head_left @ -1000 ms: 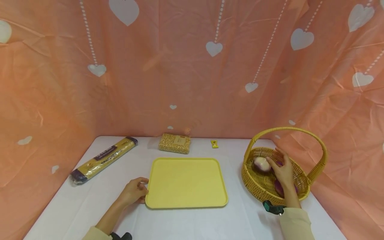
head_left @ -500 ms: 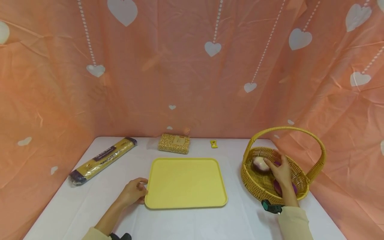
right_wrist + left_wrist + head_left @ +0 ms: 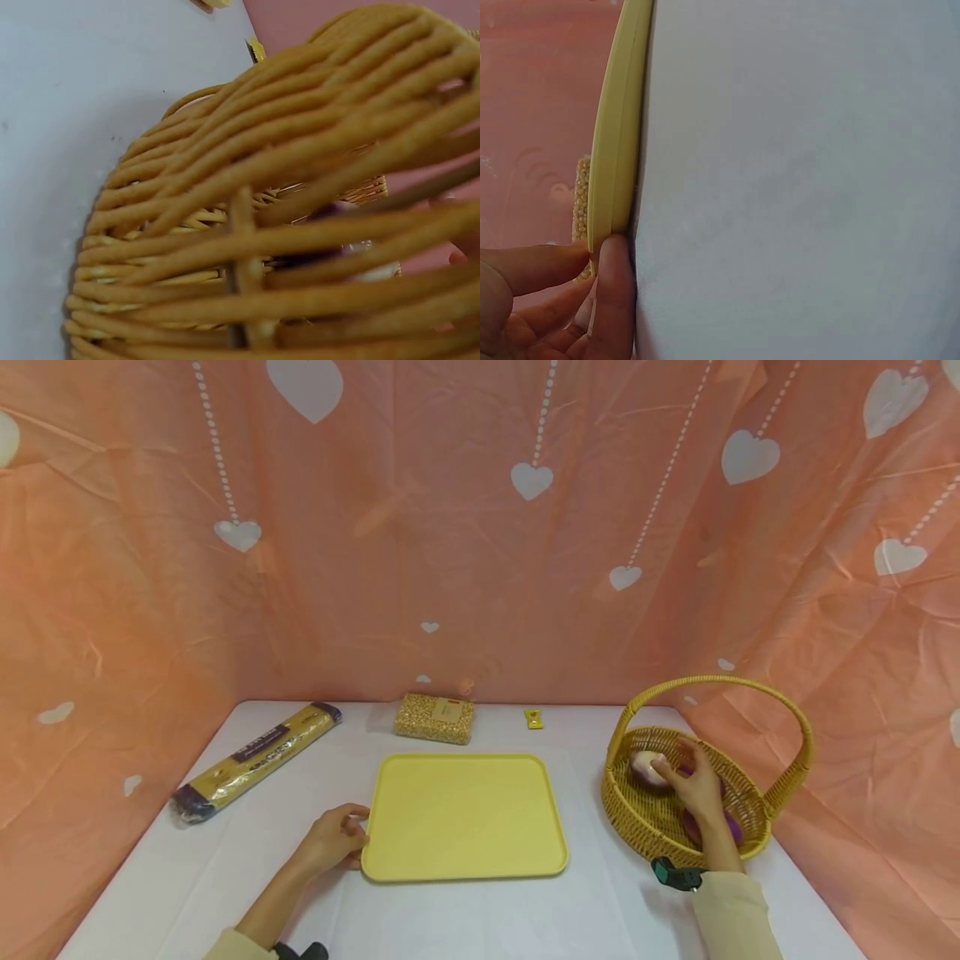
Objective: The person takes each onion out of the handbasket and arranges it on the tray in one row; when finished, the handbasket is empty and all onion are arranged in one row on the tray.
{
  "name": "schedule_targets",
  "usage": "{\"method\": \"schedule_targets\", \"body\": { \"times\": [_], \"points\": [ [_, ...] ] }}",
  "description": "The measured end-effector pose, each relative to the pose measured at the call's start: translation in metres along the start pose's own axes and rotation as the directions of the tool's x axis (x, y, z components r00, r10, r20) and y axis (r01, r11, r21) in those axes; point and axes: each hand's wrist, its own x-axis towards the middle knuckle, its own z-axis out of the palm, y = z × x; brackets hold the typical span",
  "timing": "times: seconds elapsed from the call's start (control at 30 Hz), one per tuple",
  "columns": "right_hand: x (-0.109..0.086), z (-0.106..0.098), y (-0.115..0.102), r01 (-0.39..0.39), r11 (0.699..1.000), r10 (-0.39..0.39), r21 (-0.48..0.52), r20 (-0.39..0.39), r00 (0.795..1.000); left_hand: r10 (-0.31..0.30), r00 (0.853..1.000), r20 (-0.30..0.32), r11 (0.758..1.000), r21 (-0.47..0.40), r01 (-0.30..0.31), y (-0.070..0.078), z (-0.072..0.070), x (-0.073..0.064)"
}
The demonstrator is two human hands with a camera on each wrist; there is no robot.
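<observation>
In the head view my left hand (image 3: 332, 841) is at the left edge of a yellow tray (image 3: 465, 818) lying on the table. The left wrist view shows its thumb and a finger pinching the tray rim (image 3: 615, 150). My right hand (image 3: 699, 789) reaches into a wicker basket (image 3: 633, 835) at the right, fingers spread. Its thumb overlaps a round white-and-purple vegetable (image 3: 645, 768). Purple vegetables (image 3: 733, 832) lie beneath the hand and wrist, partly hidden. The basket's weave (image 3: 247, 255) hides most of the right hand in the right wrist view.
A long spaghetti pack (image 3: 258, 762) lies at the left. At the back are a bag of yellow grains (image 3: 435, 718) and a small yellow packet (image 3: 534, 719). The basket's tall handle (image 3: 720, 679) arches over its opening. Pink curtain (image 3: 465, 568) surrounds the table's far sides.
My right hand has shifted slightly left and down inside the basket, its thumb now over the white-and-purple vegetable. The left hand and tray stay put. The head view shifts slightly.
</observation>
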Motion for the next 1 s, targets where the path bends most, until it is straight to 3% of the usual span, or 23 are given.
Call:
{"method": "schedule_targets", "body": {
  "times": [0.17,0.63,1.0],
  "points": [
    [0.0011,0.0020,0.0007,0.004,0.999,-0.002,-0.036,0.031,1.000,0.004,1.000,0.002,1.000,0.000,-0.004,-0.0005,-0.0011,0.0000],
    [-0.0019,0.0000,-0.0018,-0.065,0.987,0.083,-0.144,0.121,0.989,0.016,0.999,0.035,1.000,-0.003,-0.016,-0.0028,-0.0025,0.0008],
    [-0.0007,0.0002,0.0007,-0.098,0.984,0.129,-0.147,0.211,0.969,0.009,1.000,0.029,1.000,-0.012,-0.009,-0.0040,-0.0019,0.0012]
  ]
}}
